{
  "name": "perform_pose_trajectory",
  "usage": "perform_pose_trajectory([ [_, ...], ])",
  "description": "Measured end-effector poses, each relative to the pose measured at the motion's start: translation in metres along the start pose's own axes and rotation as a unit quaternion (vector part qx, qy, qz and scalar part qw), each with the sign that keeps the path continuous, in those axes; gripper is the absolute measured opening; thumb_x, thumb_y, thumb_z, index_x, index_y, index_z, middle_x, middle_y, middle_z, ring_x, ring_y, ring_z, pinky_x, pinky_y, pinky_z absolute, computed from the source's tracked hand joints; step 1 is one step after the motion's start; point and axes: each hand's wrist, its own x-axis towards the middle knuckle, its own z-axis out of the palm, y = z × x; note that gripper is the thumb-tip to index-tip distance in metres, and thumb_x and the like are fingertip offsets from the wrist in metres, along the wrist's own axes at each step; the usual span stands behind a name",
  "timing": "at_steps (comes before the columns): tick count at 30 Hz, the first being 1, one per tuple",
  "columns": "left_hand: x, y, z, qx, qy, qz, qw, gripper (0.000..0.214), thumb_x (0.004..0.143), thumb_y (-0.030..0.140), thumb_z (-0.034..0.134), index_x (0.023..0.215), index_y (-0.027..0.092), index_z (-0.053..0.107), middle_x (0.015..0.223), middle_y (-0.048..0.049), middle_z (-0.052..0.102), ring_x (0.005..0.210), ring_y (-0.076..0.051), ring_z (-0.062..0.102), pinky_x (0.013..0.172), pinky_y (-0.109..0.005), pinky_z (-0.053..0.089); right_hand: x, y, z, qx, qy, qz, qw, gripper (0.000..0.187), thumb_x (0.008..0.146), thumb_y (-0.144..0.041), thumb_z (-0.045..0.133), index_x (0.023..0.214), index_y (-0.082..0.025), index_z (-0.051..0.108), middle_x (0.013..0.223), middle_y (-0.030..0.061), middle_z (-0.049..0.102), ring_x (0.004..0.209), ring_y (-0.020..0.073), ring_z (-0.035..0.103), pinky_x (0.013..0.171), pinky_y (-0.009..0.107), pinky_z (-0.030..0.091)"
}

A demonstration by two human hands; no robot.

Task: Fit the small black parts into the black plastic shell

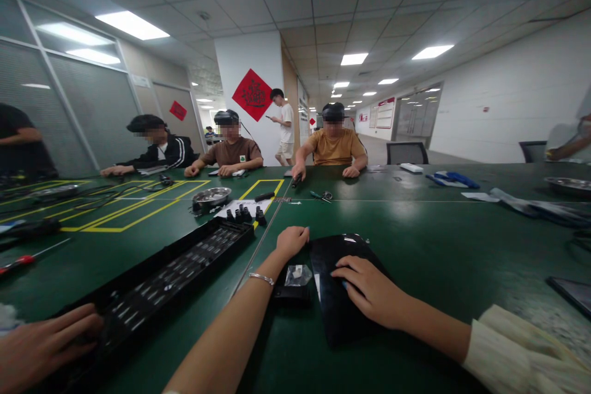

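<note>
Saw open tabletop (443, 252) beyond the right edge of black panel (337, 323). Rested right hand (369, 289) atop, fingers loosely spread; curled left hand (293, 241) beside far-left corner; couldn't tell its grasp.

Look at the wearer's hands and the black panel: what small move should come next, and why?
Probably bring the left hand to the left edge of the black panel to steady it: the right hand lies on it, while the left is curled beside its far left corner.

Right bare hand (375, 292) resting on glossy black panel (339, 315); left bare hand (292, 241) by its 11 o'clock corner; clear plastic bag (298, 275), 9 o'clock.
</note>
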Motion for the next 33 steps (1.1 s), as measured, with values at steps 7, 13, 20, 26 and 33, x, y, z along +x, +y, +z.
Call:
perform_pose_trajectory([
  [7,-0.001,0.001,0.000,0.004,-0.005,-0.008,1.000,0.047,0.084,0.044,0.025,0.066,0.021,0.063,0.071,-0.0006,0.064,0.065,-0.013,0.056,0.055,-0.021,0.034,-0.001,0.003,0.003,-0.001,0.007,-0.009,1.000,0.033,0.081,-0.015,0.040,0.111,-0.020,0.054,0.111,0.0069,0.048,0.102,0.0173,0.043,0.091,0.034,0.033],
  [13,-0.002,0.001,-0.001,0.006,-0.002,-0.003,1.000,0.047,0.084,0.043,0.025,0.066,0.021,0.063,0.071,-0.0002,0.064,0.065,-0.013,0.056,0.054,-0.021,0.033,-0.001,0.002,0.003,0.006,0.007,-0.007,1.000,0.034,0.081,-0.015,0.039,0.112,-0.020,0.053,0.111,0.0066,0.047,0.102,0.0170,0.043,0.091,0.034,0.033],
  [20,0.000,0.001,0.000,0.003,-0.006,-0.010,1.000,0.046,0.084,0.043,0.026,0.066,0.021,0.063,0.072,-0.0006,0.064,0.067,-0.013,0.056,0.056,-0.021,0.034,-0.001,0.000,0.000,0.005,0.003,-0.007,1.000,0.034,0.082,-0.016,0.039,0.111,-0.019,0.054,0.112,0.0078,0.047,0.103,0.0178,0.043,0.091,0.035,0.033],
  [26,-0.002,0.002,-0.002,0.001,-0.011,-0.012,1.000,0.045,0.084,0.042,0.027,0.065,0.021,0.062,0.073,-0.0008,0.065,0.068,-0.014,0.057,0.056,-0.022,0.035,0.000,-0.001,-0.001,0.003,0.000,-0.005,1.000,0.033,0.081,-0.015,0.039,0.111,-0.019,0.054,0.111,0.0072,0.048,0.102,0.0175,0.043,0.090,0.035,0.034],
  [33,-0.001,0.002,-0.002,-0.005,-0.003,-0.003,1.000,0.047,0.084,0.043,0.026,0.065,0.020,0.062,0.068,-0.0010,0.064,0.067,-0.014,0.056,0.057,-0.022,0.034,0.002,-0.013,0.000,-0.016,0.011,-0.015,1.000,0.038,0.081,-0.016,0.038,0.119,-0.019,0.047,0.111,0.0070,0.048,0.102,0.0168,0.043,0.091,0.035,0.033],
])
